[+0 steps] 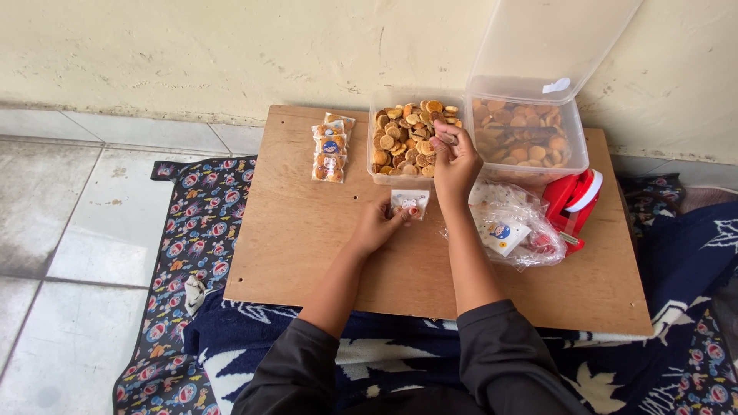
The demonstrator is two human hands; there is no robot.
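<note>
Filling step: left hand (378,223) pinches small pouch (410,201) on board (307,253); right hand (455,157) clamped on 1 biscuit (440,139) over tray (374,165). Next: biscuit into pouch mouth.

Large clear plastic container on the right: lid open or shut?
Open. The large clear plastic container has its hinged lid swung up against the wall, exposing the small round biscuits inside.

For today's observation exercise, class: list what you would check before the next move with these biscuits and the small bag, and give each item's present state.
1. Left hand holds the small bag: ok.
2. Bag mouth open: cannot tell.
3. Right hand grips biscuits over the open tub: ok.
4. How many biscuits it holds: cannot tell.
5. Filled packets lie apart from both hands: ok.
6. Red sealer stands beside the right hand: ok.
</note>
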